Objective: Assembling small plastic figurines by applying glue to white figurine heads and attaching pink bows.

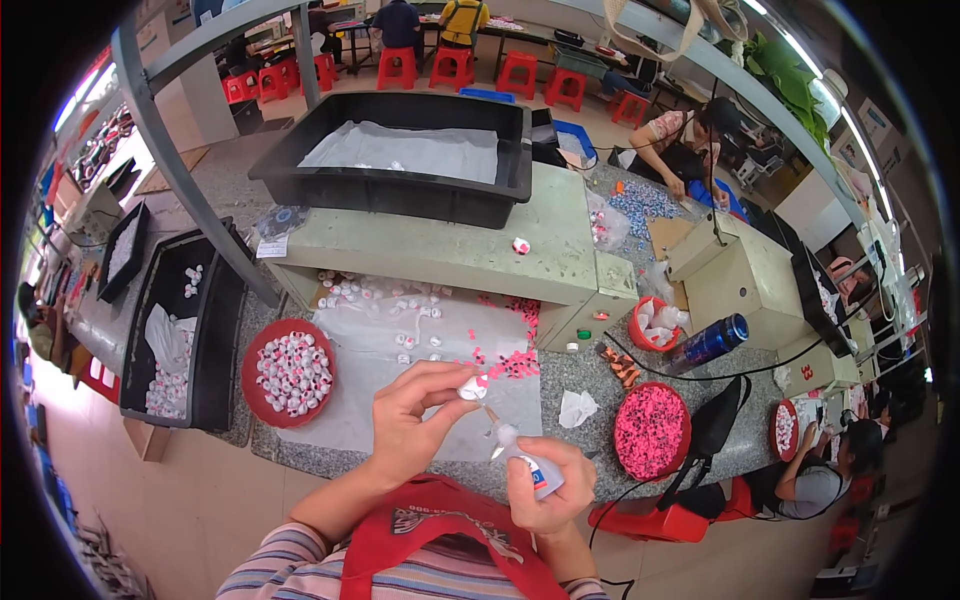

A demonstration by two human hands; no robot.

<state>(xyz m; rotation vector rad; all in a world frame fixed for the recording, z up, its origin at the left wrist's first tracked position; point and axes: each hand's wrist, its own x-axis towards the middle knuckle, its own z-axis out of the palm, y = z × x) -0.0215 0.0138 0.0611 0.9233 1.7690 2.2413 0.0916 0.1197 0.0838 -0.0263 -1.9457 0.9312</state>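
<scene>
We have a small rounded white piece [473, 388] with a pink patch, smooth-looking, raised over the near edge of the speckled, stone-like counter [592, 448]. The left hand [418, 408] pinches it between thumb and forefinger, the gap only as wide as the piece, the other fingers loosely bent. The right hand [548, 488] is closed firmly round a squeeze bottle [543, 474] of soft, cloudy plastic, its slim nozzle tilted up toward the piece; at this scale we cannot tell whether the tip touches it.

Below our hands, a thin, creased white sheet [345, 425] reaches toward the counter's near edge, with flat pink bits [512, 366] strewn along the sheet's right edge. By the counter's near left corner we see a round red plastic bowl [253, 365] heaped with glossy white-and-pink pieces [290, 375]. Right of our hands, close to the near edge, a second red bowl [684, 448] is full of flat pink pieces [650, 428], and a crumpled white paper scrap [577, 408] lies between it and the sheet. Behind, a boxy, scuffed grey-green housing [430, 250] carries a deep black plastic tray [400, 198].
</scene>
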